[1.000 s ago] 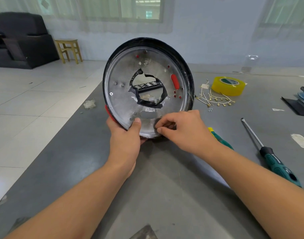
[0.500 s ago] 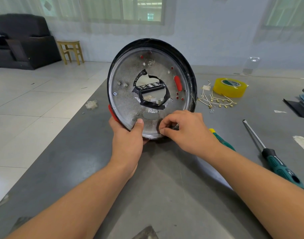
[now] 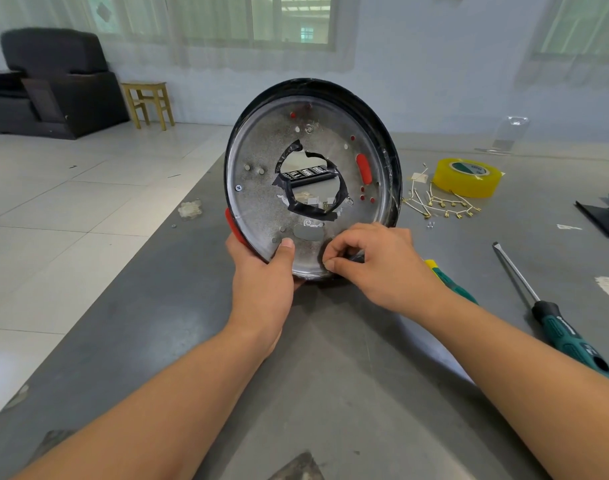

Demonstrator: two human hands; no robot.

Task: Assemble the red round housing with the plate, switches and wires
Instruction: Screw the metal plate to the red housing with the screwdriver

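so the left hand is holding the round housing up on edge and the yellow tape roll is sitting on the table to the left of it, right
Not quite. The head view shows the yellow tape roll on the grey table to the right of the red round housing, not the left. The left hand does hold the housing up on edge.

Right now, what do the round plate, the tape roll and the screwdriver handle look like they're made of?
Plate: looks like bare metal, dull grey and speckled, with a soft sheen and punched holes.
Tape roll: likely glossy plastic film, translucent yellow, wound on a core.
Screwdriver handle: probably moulded plastic or rubber, matte dark green and black; its shaft shines like steel.
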